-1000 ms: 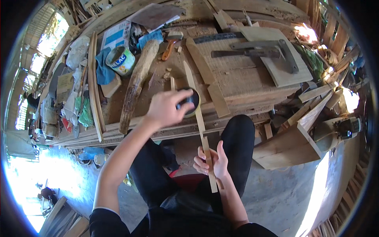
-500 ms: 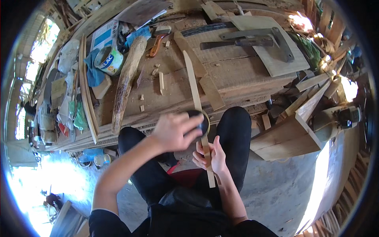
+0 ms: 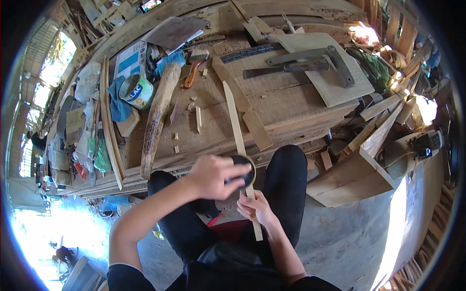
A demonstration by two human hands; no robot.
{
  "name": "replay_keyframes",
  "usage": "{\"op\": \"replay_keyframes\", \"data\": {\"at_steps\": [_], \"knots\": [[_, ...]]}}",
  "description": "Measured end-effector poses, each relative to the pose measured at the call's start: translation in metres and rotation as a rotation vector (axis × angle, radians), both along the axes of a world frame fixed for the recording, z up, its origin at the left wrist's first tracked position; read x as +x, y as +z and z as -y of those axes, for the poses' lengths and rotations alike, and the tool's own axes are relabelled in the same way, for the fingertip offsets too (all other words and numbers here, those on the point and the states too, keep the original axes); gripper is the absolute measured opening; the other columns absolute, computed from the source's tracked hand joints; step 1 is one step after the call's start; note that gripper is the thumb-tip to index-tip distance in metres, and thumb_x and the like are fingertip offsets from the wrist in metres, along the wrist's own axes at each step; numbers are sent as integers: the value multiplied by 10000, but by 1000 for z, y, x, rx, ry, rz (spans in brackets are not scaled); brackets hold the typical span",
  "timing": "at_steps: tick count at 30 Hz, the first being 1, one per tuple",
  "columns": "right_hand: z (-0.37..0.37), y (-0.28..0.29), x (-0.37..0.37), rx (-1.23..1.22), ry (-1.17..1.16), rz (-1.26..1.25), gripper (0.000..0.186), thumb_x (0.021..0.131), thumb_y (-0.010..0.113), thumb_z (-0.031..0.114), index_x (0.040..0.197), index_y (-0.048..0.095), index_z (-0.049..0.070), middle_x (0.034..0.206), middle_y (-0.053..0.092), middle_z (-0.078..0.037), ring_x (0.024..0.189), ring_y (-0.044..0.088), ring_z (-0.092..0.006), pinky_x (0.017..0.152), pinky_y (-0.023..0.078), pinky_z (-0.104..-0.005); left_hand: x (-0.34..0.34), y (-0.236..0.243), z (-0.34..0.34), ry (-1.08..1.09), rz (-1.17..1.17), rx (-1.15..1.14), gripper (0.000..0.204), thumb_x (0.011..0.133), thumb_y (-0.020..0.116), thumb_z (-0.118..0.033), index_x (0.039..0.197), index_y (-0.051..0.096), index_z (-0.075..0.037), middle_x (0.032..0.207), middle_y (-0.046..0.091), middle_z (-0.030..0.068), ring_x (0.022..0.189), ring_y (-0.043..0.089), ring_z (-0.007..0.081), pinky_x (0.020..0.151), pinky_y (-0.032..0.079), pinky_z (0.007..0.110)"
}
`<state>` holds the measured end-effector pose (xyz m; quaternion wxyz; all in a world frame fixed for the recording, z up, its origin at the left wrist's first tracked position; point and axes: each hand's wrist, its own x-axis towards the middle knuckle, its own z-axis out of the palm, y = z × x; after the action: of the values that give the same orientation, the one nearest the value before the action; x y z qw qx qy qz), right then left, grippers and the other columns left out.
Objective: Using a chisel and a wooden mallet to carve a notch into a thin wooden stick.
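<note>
A thin, pale wooden strip (image 3: 235, 116) with a pointed far end slants from the bench edge down between my knees. My right hand (image 3: 258, 206) is closed around its lower part, the thumb pressed over it. My left hand (image 3: 216, 175) grips a black round roll with a yellowish rim (image 3: 250, 169), seemingly tape, against the strip just above my right hand. The fingers of the left hand are slightly blurred. Whether any tape is wound on the strip, I cannot tell.
The wooden bench (image 3: 291, 92) carries a chisel (image 3: 286, 68), a metal square (image 3: 342, 68), an orange-handled brush (image 3: 194, 68), a tin can (image 3: 137, 92) and a rough wooden stick (image 3: 160, 119). A wooden board (image 3: 352, 179) stands right of my knee.
My right thumb, raised before, now lies down on the strip and its fingers are closed tighter. The bench appears lower in view. My left hand stays at the roll.
</note>
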<state>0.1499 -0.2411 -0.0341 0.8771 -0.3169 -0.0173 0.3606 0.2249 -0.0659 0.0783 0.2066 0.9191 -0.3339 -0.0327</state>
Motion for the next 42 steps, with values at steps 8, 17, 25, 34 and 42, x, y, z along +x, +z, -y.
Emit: {"op": "replay_keyframes", "data": {"at_steps": [8, 17, 25, 34, 42], "knots": [[6, 12, 4, 24, 82, -63, 264, 885, 609, 87, 702, 423, 120, 498, 392, 43, 393, 353, -51, 376, 237, -221, 69, -24, -18, 317, 336, -363, 302, 809, 701, -302, 988, 710, -58, 930, 709, 117, 784, 694, 275, 682, 557, 359], [6, 12, 0, -61, 55, -49, 282, 841, 587, -7, 670, 398, 115, 496, 370, 42, 393, 325, -62, 391, 226, -230, 31, -21, 4, 180, 363, -223, 289, 814, 689, -376, 955, 724, -127, 716, 680, 93, 592, 667, 230, 569, 549, 346], [5, 19, 4, 54, 123, -100, 281, 866, 600, 44, 681, 406, 129, 507, 394, 47, 415, 355, -44, 391, 247, -209, 132, -10, -11, 646, 196, -105, 318, 827, 666, -392, 958, 730, -109, 902, 719, 108, 786, 708, 260, 716, 561, 360], [1, 19, 0, 91, 66, -71, 222, 908, 551, 110, 726, 424, 110, 541, 402, 29, 426, 361, -69, 401, 265, -224, 93, -24, 5, 456, 328, -243, 254, 833, 631, -394, 924, 709, -169, 791, 702, 108, 701, 682, 312, 669, 548, 421], [-4, 25, 6, 102, 142, -52, 262, 900, 541, 188, 693, 399, 115, 531, 345, 23, 451, 317, -77, 422, 243, -229, 175, -12, -9, 764, 270, -72, 287, 848, 618, -418, 900, 697, -147, 783, 697, 133, 740, 680, 336, 668, 547, 430]]}}
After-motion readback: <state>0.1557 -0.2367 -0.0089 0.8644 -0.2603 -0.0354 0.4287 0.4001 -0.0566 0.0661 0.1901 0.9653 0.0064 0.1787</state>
